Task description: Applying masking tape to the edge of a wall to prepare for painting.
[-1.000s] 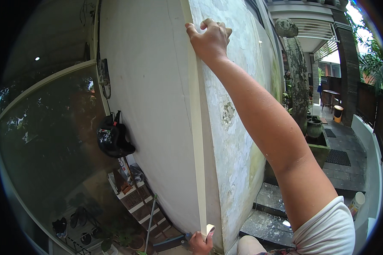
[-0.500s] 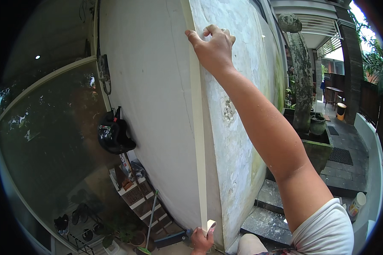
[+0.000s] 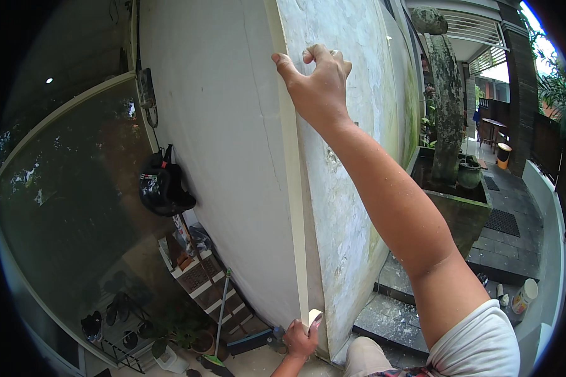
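Along the wall corner (image 3: 314, 276), a pale tape strip (image 3: 294, 188) is running down to its roll (image 3: 315, 318), which the left hand (image 3: 300, 340) is gripping. Higher up, the right hand (image 3: 321, 87) is arching half open, its thumb over the strip. Rightward, a tub (image 3: 524, 296) is bearing illegible print.

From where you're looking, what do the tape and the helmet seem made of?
Tape: probably paper, matte cream, judging by its thin, flat, dull surface. Helmet: likely hard plastic, glossy black, given the highlights on its rounded shell.
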Demonstrator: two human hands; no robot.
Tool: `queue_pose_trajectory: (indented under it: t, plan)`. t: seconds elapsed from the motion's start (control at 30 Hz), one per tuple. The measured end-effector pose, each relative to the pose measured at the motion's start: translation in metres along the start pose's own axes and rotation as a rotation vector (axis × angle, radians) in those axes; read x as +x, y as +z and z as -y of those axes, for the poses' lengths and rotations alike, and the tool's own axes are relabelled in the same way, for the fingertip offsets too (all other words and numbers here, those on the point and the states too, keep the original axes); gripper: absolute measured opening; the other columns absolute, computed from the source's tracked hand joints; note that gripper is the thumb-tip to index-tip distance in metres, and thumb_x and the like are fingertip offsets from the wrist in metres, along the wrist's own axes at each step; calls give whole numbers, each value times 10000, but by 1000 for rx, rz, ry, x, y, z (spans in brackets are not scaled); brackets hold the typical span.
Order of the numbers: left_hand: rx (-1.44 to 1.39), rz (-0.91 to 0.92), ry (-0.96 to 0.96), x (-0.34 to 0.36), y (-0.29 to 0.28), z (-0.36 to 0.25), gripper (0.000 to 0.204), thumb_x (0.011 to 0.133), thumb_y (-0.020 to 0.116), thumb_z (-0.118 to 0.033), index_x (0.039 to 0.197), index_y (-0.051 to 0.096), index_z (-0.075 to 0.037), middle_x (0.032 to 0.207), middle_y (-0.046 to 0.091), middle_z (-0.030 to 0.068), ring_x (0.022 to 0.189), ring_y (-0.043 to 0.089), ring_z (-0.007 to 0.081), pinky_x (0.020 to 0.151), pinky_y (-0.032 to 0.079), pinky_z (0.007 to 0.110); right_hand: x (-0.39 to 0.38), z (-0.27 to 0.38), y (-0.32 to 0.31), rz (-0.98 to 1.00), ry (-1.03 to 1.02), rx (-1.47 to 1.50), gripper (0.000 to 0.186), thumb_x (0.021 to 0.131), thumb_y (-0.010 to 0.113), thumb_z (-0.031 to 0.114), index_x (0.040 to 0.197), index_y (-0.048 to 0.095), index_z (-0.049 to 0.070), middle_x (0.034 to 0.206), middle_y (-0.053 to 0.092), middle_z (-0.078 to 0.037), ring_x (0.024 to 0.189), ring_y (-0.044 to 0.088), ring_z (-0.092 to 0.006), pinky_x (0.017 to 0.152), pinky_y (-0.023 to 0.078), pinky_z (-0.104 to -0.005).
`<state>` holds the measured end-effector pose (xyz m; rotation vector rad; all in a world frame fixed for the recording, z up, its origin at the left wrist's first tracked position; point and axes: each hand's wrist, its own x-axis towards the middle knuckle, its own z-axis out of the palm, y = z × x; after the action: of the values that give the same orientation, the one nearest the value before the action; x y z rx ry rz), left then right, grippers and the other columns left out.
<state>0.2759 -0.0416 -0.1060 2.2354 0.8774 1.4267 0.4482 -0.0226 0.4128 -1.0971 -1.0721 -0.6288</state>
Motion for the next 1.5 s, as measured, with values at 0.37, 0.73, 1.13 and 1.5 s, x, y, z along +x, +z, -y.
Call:
queue_pose_trajectory:
  t: [0.37, 0.73, 1.13, 1.5]
  plan:
    - [-77, 27, -8, 7, -5, -9, 241, 810, 683, -206, 841, 541, -14, 741, 592, 207, 678, 600, 441, 602, 486, 504, -23, -11, 4, -141, -220, -106, 272, 855, 732, 281, 827, 602, 44, 1020, 515, -187, 1048, 447, -335, 900, 421, -432]
    - [-100, -24, 70, -17, -33, -7, 227, 799, 685, -159, 841, 527, -3, 707, 580, 203, 642, 592, 432, 579, 470, 494, -27, -3, 4, -128, -169, 85, 256, 868, 729, 241, 775, 614, 32, 922, 554, -147, 861, 549, -290, 772, 446, -396]
    - [-61, -6, 61, -16, -20, 1, 242, 787, 687, -181, 817, 517, -12, 720, 584, 201, 660, 596, 432, 591, 480, 503, -29, -3, 4, -117, -207, 101, 295, 878, 734, 282, 782, 628, 24, 847, 555, -94, 807, 523, -231, 738, 434, -366]
    - [-79, 10, 83, -8, -14, -2, 231, 785, 673, -169, 824, 507, -14, 702, 558, 196, 646, 582, 439, 571, 473, 515, -33, 7, 1, -73, -136, 41, 264, 888, 710, 242, 781, 600, 27, 865, 543, -131, 826, 532, -278, 748, 434, -409]
